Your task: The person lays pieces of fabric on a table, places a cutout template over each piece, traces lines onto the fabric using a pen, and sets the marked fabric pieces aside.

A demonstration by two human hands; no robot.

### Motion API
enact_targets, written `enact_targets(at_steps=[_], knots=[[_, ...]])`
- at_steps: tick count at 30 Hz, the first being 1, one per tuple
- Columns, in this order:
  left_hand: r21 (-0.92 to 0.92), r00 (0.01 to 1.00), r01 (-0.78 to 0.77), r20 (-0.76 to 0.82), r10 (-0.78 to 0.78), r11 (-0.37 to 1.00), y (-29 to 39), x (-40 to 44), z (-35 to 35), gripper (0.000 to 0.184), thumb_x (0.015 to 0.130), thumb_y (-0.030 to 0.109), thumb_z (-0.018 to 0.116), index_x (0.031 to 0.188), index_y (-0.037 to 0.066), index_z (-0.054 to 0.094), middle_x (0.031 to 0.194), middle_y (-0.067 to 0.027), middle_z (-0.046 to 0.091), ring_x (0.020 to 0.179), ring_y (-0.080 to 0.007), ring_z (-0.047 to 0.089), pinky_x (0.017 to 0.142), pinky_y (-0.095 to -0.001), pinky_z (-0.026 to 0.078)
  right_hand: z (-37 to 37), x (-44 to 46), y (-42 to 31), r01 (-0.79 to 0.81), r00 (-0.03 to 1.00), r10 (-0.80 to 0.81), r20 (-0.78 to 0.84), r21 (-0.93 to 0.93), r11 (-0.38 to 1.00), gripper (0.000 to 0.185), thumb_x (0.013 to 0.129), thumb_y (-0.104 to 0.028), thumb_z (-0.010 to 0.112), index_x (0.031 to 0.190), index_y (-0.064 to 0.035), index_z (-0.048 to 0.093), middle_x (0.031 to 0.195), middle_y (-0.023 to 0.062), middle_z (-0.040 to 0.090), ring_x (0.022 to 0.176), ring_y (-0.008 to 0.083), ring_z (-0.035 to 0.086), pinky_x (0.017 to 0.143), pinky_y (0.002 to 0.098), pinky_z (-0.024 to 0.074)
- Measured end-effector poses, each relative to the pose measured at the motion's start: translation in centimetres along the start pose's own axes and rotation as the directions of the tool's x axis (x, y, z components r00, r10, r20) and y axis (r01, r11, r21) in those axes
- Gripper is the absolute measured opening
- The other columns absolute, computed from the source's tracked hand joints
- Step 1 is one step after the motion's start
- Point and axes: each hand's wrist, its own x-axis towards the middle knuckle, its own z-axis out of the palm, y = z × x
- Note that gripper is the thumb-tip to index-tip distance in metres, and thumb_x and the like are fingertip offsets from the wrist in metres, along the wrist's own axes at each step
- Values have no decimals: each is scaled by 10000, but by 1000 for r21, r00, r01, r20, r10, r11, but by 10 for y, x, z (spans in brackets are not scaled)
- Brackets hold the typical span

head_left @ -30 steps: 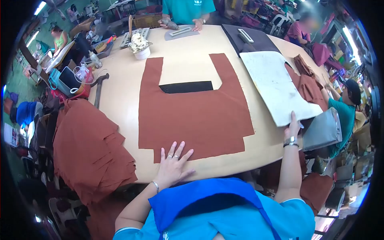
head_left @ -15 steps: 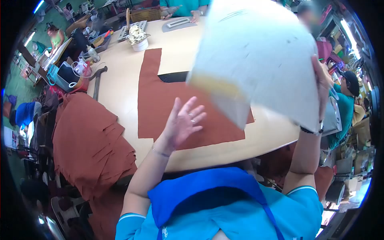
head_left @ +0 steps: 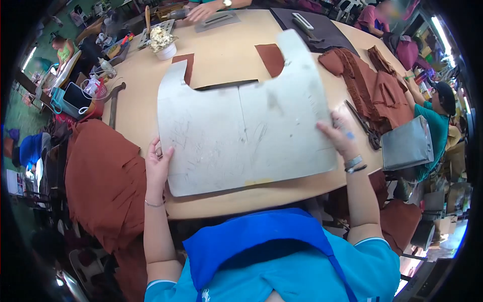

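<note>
One template (head_left: pixel 246 136) moved over one cloth (head_left: pixel 270 59); two hands (head_left: pixel 158 166) (head_left: pixel 343 138) gripping.

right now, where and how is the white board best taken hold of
Probably by its two side edges, one hand coming from each side, where the left hand and right hand are. The board is wide and flat, and its far edge is cut out between two narrower arms, likely weaker grips.

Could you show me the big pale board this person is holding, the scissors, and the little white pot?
Pale board (head_left: pixel 246 138): head view, middle of its upper face.
Scissors (head_left: pixel 371 134): head view, near where the handles begin.
White pot (head_left: pixel 166 52): head view, its outer side.
</note>
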Motion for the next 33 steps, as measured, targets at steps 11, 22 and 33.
enact_targets(at_steps=[11, 22, 33], knots=[[530, 995, 100, -73, -71, 842, -1, 14, -2, 551, 861, 111, 741, 1340, -37, 512, 894, -11, 591, 747, -63, 552, 671, -216, 476, 25, -5, 52, -29, 964, -101, -244, -479, 877, 599, 731, -204, 867, 1243, -32, 608, 725, -23, 501, 656, 83, 474, 614, 242, 450], [546, 999, 25, -49, 3, 837, -17, 26, -12, 555, 861, 130, 739, 1340, -45, 518, 869, -12, 551, 766, -76, 552, 692, -216, 476, 28, 7, 53, -70, 968, -69, -242, -524, 849, 609, 729, -257, 866, 1244, -41, 621, 717, -28, 479, 655, 92, 480, 617, 248, 447], [947, 999, 49, -49, -7, 318, 19, 28, 1, 525, 821, 336, 738, 1273, 95, 626, 760, -21, 611, 679, -156, 604, 647, -329, 494, 10, 21, 43, -53, 995, -15, -97, -662, 747, 465, 783, -249, 816, 1172, -48, 661, 769, 18, 602, 688, 138, 558, 694, 296, 488]])
